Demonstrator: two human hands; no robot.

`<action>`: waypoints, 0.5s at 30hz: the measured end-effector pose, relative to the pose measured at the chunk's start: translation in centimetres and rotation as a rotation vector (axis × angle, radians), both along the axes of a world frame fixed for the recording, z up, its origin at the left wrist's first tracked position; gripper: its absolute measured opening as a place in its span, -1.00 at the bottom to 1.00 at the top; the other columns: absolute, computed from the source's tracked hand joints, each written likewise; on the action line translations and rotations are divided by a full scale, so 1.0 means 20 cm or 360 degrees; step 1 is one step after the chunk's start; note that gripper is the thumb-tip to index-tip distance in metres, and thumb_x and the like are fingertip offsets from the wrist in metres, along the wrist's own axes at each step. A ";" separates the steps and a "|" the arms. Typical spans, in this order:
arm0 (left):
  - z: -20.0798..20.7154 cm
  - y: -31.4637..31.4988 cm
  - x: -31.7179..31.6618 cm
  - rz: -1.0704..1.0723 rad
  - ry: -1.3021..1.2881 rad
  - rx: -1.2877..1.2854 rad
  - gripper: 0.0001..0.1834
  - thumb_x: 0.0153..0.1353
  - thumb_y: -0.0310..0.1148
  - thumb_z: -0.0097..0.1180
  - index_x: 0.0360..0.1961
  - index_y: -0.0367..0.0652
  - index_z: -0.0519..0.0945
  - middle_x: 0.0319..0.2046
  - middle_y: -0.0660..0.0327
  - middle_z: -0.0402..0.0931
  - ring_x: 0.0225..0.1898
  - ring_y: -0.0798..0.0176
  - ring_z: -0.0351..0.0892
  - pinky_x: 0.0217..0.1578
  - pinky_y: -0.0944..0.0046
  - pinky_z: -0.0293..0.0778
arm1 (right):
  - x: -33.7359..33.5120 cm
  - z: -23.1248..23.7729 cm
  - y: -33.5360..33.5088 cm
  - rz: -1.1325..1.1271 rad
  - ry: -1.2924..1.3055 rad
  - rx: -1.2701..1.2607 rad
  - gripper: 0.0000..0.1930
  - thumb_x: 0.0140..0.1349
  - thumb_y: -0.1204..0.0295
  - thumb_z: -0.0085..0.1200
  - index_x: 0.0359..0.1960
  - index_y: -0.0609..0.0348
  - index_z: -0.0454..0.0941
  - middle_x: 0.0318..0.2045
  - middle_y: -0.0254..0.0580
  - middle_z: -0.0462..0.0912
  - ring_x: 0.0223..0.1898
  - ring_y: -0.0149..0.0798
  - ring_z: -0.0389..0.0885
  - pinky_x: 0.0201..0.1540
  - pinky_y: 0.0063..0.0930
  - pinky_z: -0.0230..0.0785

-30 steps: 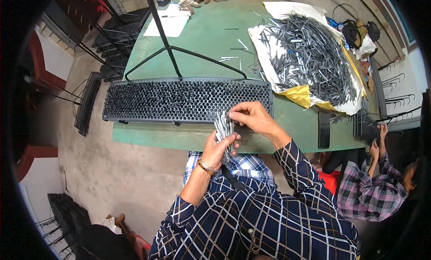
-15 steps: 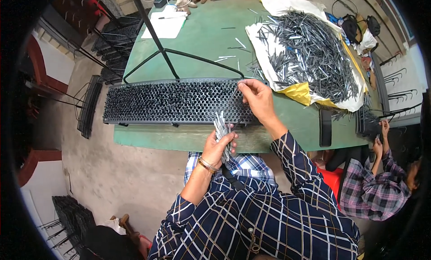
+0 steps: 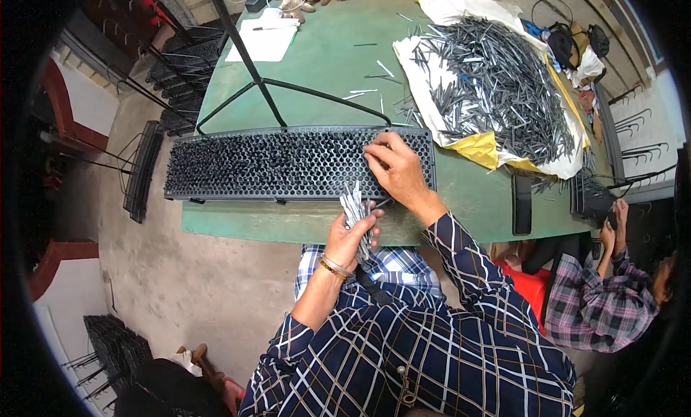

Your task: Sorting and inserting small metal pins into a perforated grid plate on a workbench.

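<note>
A long black perforated tray (image 3: 216, 195) lies across the table in front of me, its round holes filled with dark pieces over the left and middle part. My right hand (image 3: 399, 171) is over the right part of this tray, thumb and fingers pinched together at the holes; what they hold, if anything, is hidden. Just below the tray's near edge, my left hand (image 3: 347, 241) is closed around a bunch of thin grey metal strips (image 3: 353, 208), which point up and away from me.
A white sack (image 3: 430, 122) heaped with grey strips (image 3: 497, 86) spreads at the right back. A black frame (image 3: 252, 64) rises behind the tray, near white paper (image 3: 265, 43). A dark oblong block (image 3: 521, 205) lies right. Another person (image 3: 597, 302) works at the right.
My right hand has moved slightly left and nearer, from the tray's far right edge to over its holes. My left hand stays almost still with its bunch.
</note>
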State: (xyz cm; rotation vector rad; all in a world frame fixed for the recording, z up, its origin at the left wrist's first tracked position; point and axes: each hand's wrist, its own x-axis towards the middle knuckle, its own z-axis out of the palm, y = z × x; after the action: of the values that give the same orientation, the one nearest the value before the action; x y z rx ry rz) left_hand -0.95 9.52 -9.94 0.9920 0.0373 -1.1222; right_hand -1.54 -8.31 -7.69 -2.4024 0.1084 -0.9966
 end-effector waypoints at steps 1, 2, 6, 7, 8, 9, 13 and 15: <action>0.00 0.01 0.00 0.0005 0.0002 0.0005 -0.67 0.17 -0.52 0.07 0.00 -0.22 0.43 -0.18 0.12 0.53 -0.44 0.40 0.47 -0.55 0.42 0.45 | -0.01 0.02 0.01 0.0005 0.0002 0.0005 -0.85 0.10 0.54 0.13 -0.28 0.27 0.58 -0.37 -0.15 0.58 -0.49 -0.28 0.54 -0.46 -0.48 0.38; 0.01 0.01 0.00 0.0039 0.0035 -0.0041 -0.68 0.17 -0.51 0.07 -0.02 -0.23 0.44 -0.20 0.13 0.54 -0.45 0.41 0.47 -0.55 0.42 0.45 | -0.03 0.08 0.02 -0.0045 0.0098 0.0262 -0.83 0.10 0.51 0.14 -0.26 0.26 0.59 -0.39 -0.17 0.57 -0.52 -0.32 0.52 -0.48 -0.50 0.36; 0.06 0.03 -0.01 0.0186 0.0129 -0.0211 -0.69 0.17 -0.51 0.05 -0.03 -0.24 0.44 -0.20 0.14 0.55 -0.46 0.41 0.46 -0.56 0.41 0.43 | -0.17 0.11 0.00 -0.0117 0.0445 0.0538 -0.74 0.11 0.41 0.18 -0.17 0.25 0.57 -0.44 -0.24 0.56 -0.59 -0.46 0.43 -0.54 -0.58 0.28; 0.07 0.04 0.00 0.0230 0.0105 -0.0239 -0.69 0.18 -0.51 0.03 -0.02 -0.25 0.43 -0.18 0.14 0.54 -0.46 0.41 0.45 -0.55 0.40 0.42 | -0.19 0.09 0.01 -0.0115 0.0510 0.0678 -0.70 0.14 0.35 0.18 -0.12 0.23 0.56 -0.45 -0.30 0.58 -0.57 -0.51 0.45 -0.53 -0.64 0.28; 0.08 0.04 0.00 0.0232 0.0105 -0.0236 -0.69 0.18 -0.51 0.03 -0.02 -0.25 0.43 -0.18 0.14 0.54 -0.46 0.41 0.45 -0.55 0.40 0.42 | -0.21 0.09 0.03 -0.0112 0.0510 0.0680 -0.70 0.14 0.35 0.18 -0.12 0.23 0.56 -0.45 -0.30 0.58 -0.57 -0.51 0.45 -0.53 -0.64 0.28; 0.10 0.04 0.00 0.0240 0.0079 -0.0269 -0.69 0.19 -0.51 0.02 -0.02 -0.21 0.41 -0.16 0.14 0.52 -0.46 0.41 0.42 -0.55 0.42 0.41 | -0.23 0.11 0.04 -0.0052 0.0589 0.1126 -0.68 0.14 0.32 0.18 -0.13 0.27 0.55 -0.41 -0.26 0.60 -0.55 -0.49 0.48 -0.50 -0.64 0.32; 0.11 0.01 0.00 0.0219 0.0045 -0.0305 -0.68 0.19 -0.52 0.03 -0.01 -0.25 0.41 -0.16 0.12 0.53 -0.46 0.40 0.45 -0.55 0.40 0.41 | -0.24 0.10 0.05 0.0190 0.0557 0.1833 -0.73 0.19 0.37 0.14 -0.13 0.29 0.55 -0.39 -0.28 0.62 -0.46 -0.53 0.52 -0.41 -0.66 0.37; 0.11 -0.01 -0.01 0.0173 0.0021 -0.0269 -0.66 0.19 -0.52 0.03 0.01 -0.25 0.40 -0.13 0.09 0.53 -0.46 0.40 0.46 -0.55 0.40 0.43 | -0.22 0.08 0.04 0.0245 0.0446 0.1946 -0.76 0.21 0.41 0.12 -0.12 0.24 0.56 -0.41 -0.31 0.62 -0.44 -0.54 0.53 -0.40 -0.68 0.37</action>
State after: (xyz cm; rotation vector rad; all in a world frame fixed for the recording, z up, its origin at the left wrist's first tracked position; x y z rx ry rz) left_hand -1.21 9.26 -7.70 0.8223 0.0066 -1.0151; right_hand -5.92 -7.50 -5.99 -1.3512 0.4689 -0.3048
